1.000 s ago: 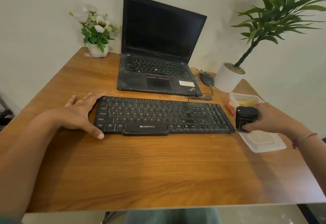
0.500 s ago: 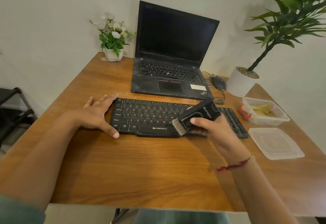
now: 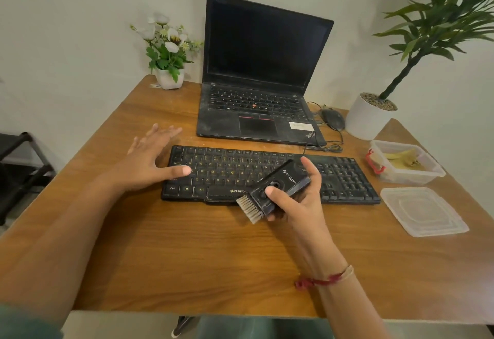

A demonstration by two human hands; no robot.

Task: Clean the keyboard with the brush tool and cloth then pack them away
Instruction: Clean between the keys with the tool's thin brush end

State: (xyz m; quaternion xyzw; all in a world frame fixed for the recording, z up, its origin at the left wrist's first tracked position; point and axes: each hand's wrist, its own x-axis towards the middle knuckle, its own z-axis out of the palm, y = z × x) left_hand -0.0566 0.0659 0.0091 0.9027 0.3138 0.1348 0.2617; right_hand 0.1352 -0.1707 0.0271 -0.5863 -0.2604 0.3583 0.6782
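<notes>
Brushing looks about to start. One keyboard [image 3: 240, 167] lies on the table [image 3: 187, 258] before one laptop [image 3: 262, 71]. Your left hand [image 3: 147, 162] is spread wide at its left end. Your right hand [image 3: 299, 205] grips the one brush tool [image 3: 280, 181] over the front edge. Next, lower the bristles onto the keys.

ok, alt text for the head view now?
A right hand holds a black brush tool, bristles pointing left, over the front edge of a black keyboard on a wooden table; the left hand is spread open at its left end. Behind: a dark laptop.
</notes>
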